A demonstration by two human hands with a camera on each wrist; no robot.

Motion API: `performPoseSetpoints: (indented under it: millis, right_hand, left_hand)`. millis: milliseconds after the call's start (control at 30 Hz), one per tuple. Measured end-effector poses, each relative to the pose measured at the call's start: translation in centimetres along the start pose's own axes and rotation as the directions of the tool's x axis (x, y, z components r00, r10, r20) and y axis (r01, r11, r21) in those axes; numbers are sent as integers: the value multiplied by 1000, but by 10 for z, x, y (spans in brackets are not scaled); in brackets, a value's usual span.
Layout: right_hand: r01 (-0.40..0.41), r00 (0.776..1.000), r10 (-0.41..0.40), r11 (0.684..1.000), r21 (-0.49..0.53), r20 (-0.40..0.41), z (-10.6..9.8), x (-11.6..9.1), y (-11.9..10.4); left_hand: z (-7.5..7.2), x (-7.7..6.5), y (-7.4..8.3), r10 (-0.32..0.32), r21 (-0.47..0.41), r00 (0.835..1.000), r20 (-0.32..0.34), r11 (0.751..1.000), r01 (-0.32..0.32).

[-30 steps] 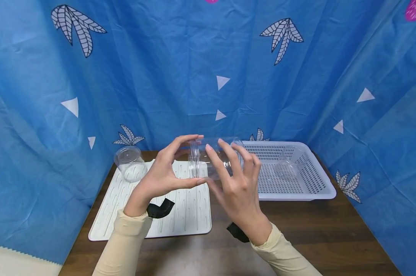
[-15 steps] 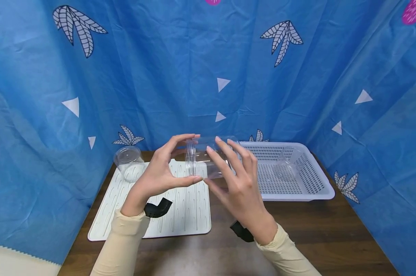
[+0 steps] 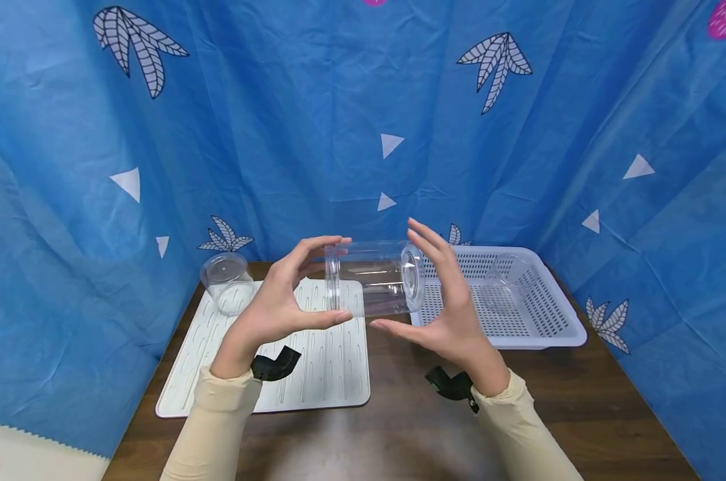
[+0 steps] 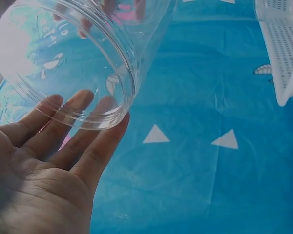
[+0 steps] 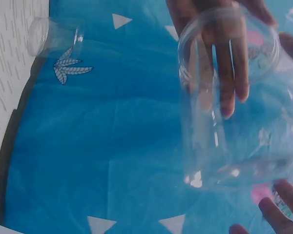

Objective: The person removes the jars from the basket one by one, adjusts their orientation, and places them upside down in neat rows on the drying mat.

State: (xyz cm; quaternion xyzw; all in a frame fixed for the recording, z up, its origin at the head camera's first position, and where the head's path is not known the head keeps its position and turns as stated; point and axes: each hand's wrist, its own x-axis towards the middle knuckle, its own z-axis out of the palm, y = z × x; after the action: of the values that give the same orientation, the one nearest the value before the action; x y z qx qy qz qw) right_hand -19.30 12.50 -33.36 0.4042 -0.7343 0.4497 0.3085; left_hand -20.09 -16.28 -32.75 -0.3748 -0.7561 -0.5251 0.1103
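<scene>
A clear plastic jar (image 3: 372,284) lies sideways in the air above the table, its threaded mouth to the left and its base to the right. My left hand (image 3: 273,297) grips it round the mouth, thumb below and fingers above; the left wrist view shows fingertips (image 4: 80,100) against the threaded rim. My right hand (image 3: 453,304) stands apart at the base end, thumb and fingers spread wide around it. In the right wrist view the jar (image 5: 200,146) sits beyond the right fingers (image 5: 276,214), with a gap between.
A white ridged drying mat (image 3: 315,381) lies on the left of the brown table (image 3: 393,427). A second clear jar (image 3: 227,280) stands at its back corner. The white perforated basket (image 3: 519,342) at the right holds another clear jar (image 3: 507,280). Blue curtains (image 3: 363,100) enclose the table.
My right hand was touching the jar's side with its fingers. It has let go and moved right, its fingers now spread. The left hand and jar have barely moved.
</scene>
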Motion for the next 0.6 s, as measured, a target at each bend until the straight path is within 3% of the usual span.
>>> performPoseSetpoints:
  millis: [133,300,600]
  right_hand:
    - [-77,997,75,984,161,15,-4,-3,10]
    - [-170,985,156,928,331,68,-10,-6,20]
    - [-289,956,198,775,563,218,-14,-13,31]
  left_hand:
    - [0,0,1,3,-15,1000,4,1000,-3]
    - [0,0,3,-5,-39,1000,13,999,5]
    - [1,-2,2,-50,-78,998,28,996,52]
